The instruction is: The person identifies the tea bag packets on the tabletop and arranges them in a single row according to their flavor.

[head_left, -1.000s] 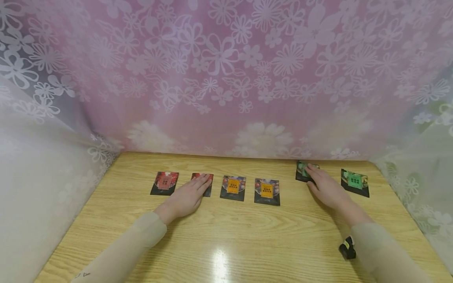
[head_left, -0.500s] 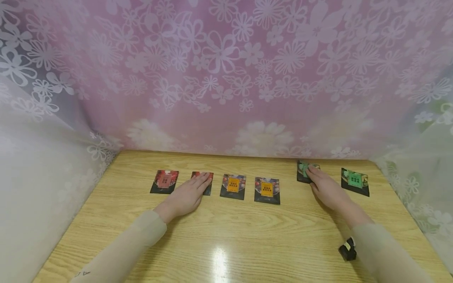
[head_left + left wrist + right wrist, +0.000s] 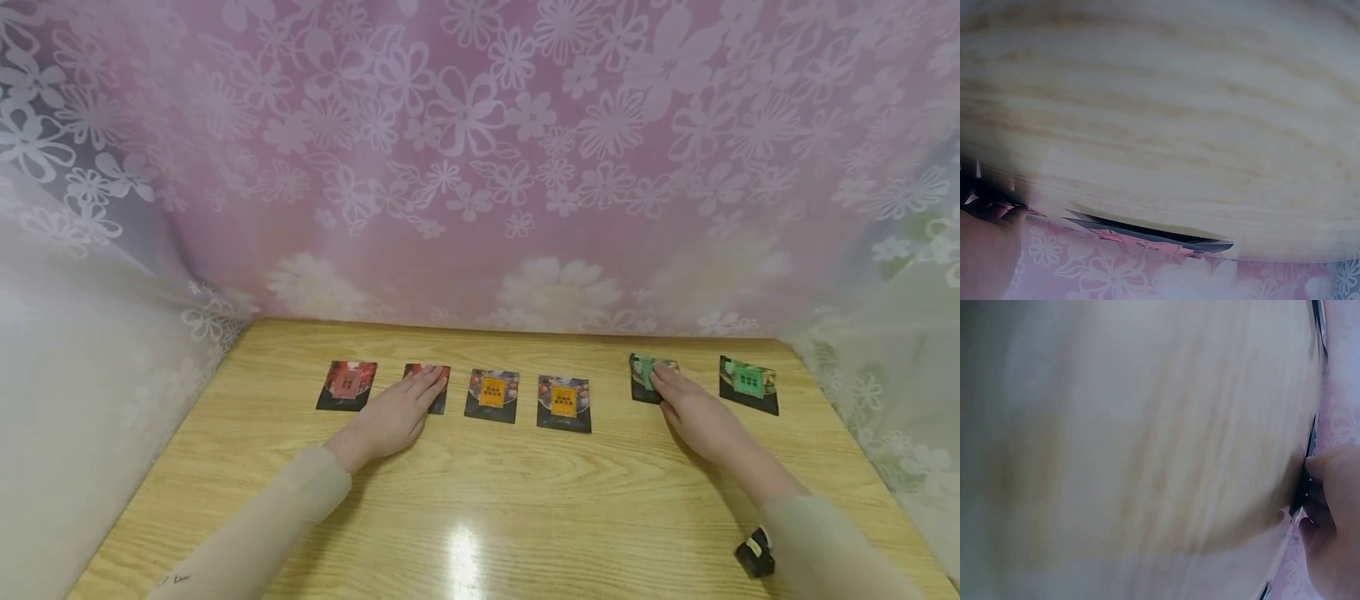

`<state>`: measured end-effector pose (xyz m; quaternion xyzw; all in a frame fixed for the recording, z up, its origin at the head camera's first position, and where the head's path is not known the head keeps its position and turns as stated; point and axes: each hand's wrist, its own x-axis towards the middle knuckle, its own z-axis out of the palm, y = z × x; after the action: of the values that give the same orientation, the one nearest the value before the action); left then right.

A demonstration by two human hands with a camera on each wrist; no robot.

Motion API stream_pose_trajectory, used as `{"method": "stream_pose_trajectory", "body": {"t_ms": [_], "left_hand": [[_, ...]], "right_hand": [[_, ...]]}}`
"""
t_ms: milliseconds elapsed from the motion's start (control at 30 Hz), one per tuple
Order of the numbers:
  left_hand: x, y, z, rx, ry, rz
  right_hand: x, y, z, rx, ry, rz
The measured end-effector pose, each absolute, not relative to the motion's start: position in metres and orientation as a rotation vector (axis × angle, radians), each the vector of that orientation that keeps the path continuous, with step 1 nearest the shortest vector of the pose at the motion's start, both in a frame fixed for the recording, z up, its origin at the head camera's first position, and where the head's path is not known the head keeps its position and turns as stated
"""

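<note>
My left hand (image 3: 390, 417) rests with extended fingers on a red-and-black sachet (image 3: 439, 405), covering most of it. Another red-and-black sachet (image 3: 347, 386) lies just left of it; the left wrist view shows a sachet (image 3: 1147, 242) edge-on beyond the hand. The fingers of my right hand (image 3: 697, 421) lie over the right part of a green-and-black sachet (image 3: 642, 382). In the right wrist view, the thumb and fingers of that hand (image 3: 1338, 515) touch the thin dark sachet (image 3: 1311, 434). A second green-and-black sachet (image 3: 750, 385) lies farther right.
Two sachets with orange labels, one nearer the left hand (image 3: 491, 396) and one to its right (image 3: 564, 403), lie mid-row on the wooden table (image 3: 465, 492). A small black object (image 3: 754, 554) sits beside the right sleeve. Flowered curtains (image 3: 480, 167) enclose the back and sides.
My right hand has drawn the green sachet a little toward me and straightened it; the small black object by the right sleeve has shifted nearer and rightward. The left hand stays put.
</note>
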<state>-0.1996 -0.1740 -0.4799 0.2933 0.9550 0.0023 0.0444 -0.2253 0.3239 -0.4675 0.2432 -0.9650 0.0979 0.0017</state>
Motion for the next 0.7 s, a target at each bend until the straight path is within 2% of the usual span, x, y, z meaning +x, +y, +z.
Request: {"method": "stream_pose_trajectory", "body": {"t_ms": [700], "left_hand": [[-0.198,-0.176,-0.48,0.914,2.917,0.039]], "right_hand": [[-0.181,0.31,-0.464,0.793,-3.065,0.282]]}}
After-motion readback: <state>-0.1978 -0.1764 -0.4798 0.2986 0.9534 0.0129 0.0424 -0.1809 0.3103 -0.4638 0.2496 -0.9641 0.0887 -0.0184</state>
